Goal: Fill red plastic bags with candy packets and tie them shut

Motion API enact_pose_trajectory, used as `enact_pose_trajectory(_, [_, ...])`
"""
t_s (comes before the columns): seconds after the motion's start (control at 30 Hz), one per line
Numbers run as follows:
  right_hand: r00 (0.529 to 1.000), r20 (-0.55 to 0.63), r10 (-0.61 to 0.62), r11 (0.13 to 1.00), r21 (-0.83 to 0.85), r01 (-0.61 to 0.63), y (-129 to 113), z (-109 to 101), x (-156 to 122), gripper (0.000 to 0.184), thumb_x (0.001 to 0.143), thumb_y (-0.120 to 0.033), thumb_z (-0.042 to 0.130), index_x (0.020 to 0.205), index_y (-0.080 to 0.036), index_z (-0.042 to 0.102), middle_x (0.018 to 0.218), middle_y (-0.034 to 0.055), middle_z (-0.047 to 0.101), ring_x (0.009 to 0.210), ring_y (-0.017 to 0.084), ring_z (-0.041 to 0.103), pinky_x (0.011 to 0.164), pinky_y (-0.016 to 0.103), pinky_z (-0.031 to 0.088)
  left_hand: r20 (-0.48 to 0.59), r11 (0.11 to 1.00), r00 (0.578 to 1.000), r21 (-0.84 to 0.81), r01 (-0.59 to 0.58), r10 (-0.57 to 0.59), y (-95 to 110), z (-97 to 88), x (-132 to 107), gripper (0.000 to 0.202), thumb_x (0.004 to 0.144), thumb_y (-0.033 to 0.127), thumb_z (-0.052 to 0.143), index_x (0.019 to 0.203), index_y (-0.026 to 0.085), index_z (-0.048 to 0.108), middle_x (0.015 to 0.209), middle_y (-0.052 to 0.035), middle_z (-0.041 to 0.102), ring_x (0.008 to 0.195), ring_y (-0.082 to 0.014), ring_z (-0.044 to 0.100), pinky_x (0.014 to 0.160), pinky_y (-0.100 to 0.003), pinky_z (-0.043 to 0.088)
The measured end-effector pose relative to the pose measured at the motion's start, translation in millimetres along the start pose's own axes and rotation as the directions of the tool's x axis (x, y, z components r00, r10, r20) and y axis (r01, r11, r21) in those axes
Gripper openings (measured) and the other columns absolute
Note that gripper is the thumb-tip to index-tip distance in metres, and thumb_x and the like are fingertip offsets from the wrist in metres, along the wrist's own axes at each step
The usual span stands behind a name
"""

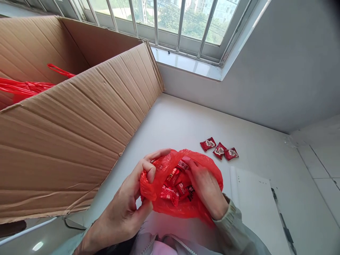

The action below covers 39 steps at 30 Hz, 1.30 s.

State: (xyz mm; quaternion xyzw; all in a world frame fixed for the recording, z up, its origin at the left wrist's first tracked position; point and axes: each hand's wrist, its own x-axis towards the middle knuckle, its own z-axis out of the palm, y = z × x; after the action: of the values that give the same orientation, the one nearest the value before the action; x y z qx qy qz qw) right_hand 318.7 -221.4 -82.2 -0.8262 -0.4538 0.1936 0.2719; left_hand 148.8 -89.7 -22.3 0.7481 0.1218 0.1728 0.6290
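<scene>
My left hand [130,193] is closed on the bunched rim of a thin red plastic bag [183,210], keeping its mouth open. Inside lie several small wrapped candies [172,177] in shiny red wrappers. Reaching into the bag from the right, my right hand [203,182] has its fingers closed at the end of one red wrapped candy [182,164] with white print. Its fingertips are partly covered by the bag and the wrapper. Three dark red packets [219,151] with white print lie on the white tabletop [180,120], just beyond the bag.
A large open cardboard box [87,131] stands at the left, with red plastic bags [29,88] inside it. Behind the tabletop are a grey wall [265,78] and a barred window [170,21]. A flat white panel [255,198] lies at the right.
</scene>
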Motion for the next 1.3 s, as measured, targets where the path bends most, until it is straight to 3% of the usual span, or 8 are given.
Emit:
enact_pose_trajectory(0.2, [0.995, -0.063, -0.071, 0.992, 0.096, 0.077, -10.3, 5.2, 4.1, 0.018, 0.087, -0.010, 0.043, 0.092, -0.021, 0.056, 0.088, 0.0033, 0.068, 0.076, 0.019, 0.063, 0.065, 0.030, 0.047, 0.009, 1.000, 1.000, 0.014, -0.026, 0.026, -2.4, -1.5, 1.0, 0.023, 0.083, 0.007, 0.052, 0.088, 0.023, 0.037, 0.150, -0.0124, 0.032, 0.138, -0.0326, 0.034, 0.089, -0.035, 0.052])
enact_pose_trajectory(0.37, [0.979, -0.109, -0.175, 0.955, -0.263, 0.141, 0.9, 7.7, -0.4, 0.022, 0.085, -0.002, 0.041, 0.084, -0.019, 0.054, 0.074, 0.0001, 0.064, 0.060, 0.014, 0.054, 0.051, 0.025, 0.035, 0.012, 0.998, 0.999, 0.039, -0.051, 0.050, -3.1, -3.0, 1.4, 0.025, 0.082, 0.005, 0.052, 0.089, 0.024, 0.038, 0.151, -0.0095, 0.033, 0.141, -0.0310, 0.028, 0.100, -0.040, 0.047])
enact_pose_trajectory(0.5, [0.773, -0.245, -0.585, 0.796, -0.357, 0.489, 7.3, 4.1, -2.7, 0.022, 0.089, -0.001, 0.044, 0.087, -0.018, 0.058, 0.093, 0.0055, 0.066, 0.083, 0.017, 0.057, 0.069, 0.027, 0.045, -0.005, 0.998, 0.999, 0.048, -0.048, 0.048, -1.5, -1.6, 0.3, 0.022, 0.083, 0.005, 0.050, 0.087, 0.024, 0.039, 0.150, -0.0071, 0.034, 0.143, -0.0305, 0.025, 0.108, -0.045, 0.039])
enact_pose_trajectory(0.6, [0.648, -0.348, -0.678, 0.735, -0.323, 0.596, 8.8, -0.4, -4.6, 0.017, 0.090, -0.006, 0.048, 0.088, -0.018, 0.060, 0.089, 0.0068, 0.065, 0.086, 0.017, 0.057, 0.076, 0.029, 0.049, 0.003, 0.997, 0.999, 0.067, -0.042, 0.042, -1.9, -1.8, -0.7, 0.023, 0.083, 0.006, 0.050, 0.088, 0.024, 0.039, 0.151, -0.0064, 0.033, 0.142, -0.0306, 0.028, 0.106, -0.044, 0.040])
enact_pose_trajectory(0.9, [0.544, -0.384, -0.746, 0.666, -0.419, 0.617, 12.4, -4.0, -8.4, 0.018, 0.086, -0.003, 0.053, 0.084, -0.018, 0.063, 0.078, 0.0068, 0.061, 0.077, 0.018, 0.056, 0.069, 0.029, 0.047, 0.017, 0.995, 0.998, 0.081, -0.066, 0.065, -2.5, -2.7, 1.7, 0.018, 0.088, 0.010, 0.048, 0.092, 0.026, 0.039, 0.150, -0.0041, 0.035, 0.141, -0.0266, 0.030, 0.113, -0.046, 0.035])
enact_pose_trajectory(0.97, [0.552, -0.365, -0.749, 0.662, -0.436, 0.610, 11.1, -3.8, -7.6, 0.019, 0.088, -0.003, 0.051, 0.082, -0.018, 0.061, 0.075, 0.0059, 0.061, 0.073, 0.017, 0.053, 0.066, 0.028, 0.045, 0.022, 0.995, 0.998, 0.078, -0.066, 0.065, -3.7, -3.9, 1.7, 0.018, 0.089, 0.011, 0.047, 0.093, 0.026, 0.039, 0.150, -0.0033, 0.035, 0.142, -0.0263, 0.028, 0.113, -0.046, 0.034])
enact_pose_trajectory(1.13, [0.727, -0.176, -0.664, 0.651, -0.614, 0.446, 7.3, 1.8, 1.3, 0.029, 0.089, 0.000, 0.044, 0.070, -0.018, 0.054, 0.063, 0.0012, 0.054, 0.059, 0.013, 0.046, 0.050, 0.028, 0.026, 0.027, 0.995, 0.998, 0.069, -0.067, 0.065, -11.8, -8.2, 1.5, 0.019, 0.088, 0.010, 0.050, 0.092, 0.026, 0.039, 0.152, -0.0023, 0.031, 0.143, -0.0275, 0.026, 0.114, -0.046, 0.032])
enact_pose_trajectory(1.3, [0.810, -0.167, -0.562, 0.674, -0.660, 0.332, 7.5, 7.3, 6.6, 0.025, 0.085, 0.003, 0.045, 0.084, -0.018, 0.057, 0.071, 0.0005, 0.059, 0.053, 0.013, 0.045, 0.047, 0.030, 0.022, 0.032, 0.994, 0.997, 0.081, -0.071, 0.069, -15.8, -8.2, 4.2, 0.020, 0.085, 0.011, 0.052, 0.091, 0.026, 0.039, 0.152, -0.0023, 0.030, 0.142, -0.0293, 0.027, 0.110, -0.041, 0.038])
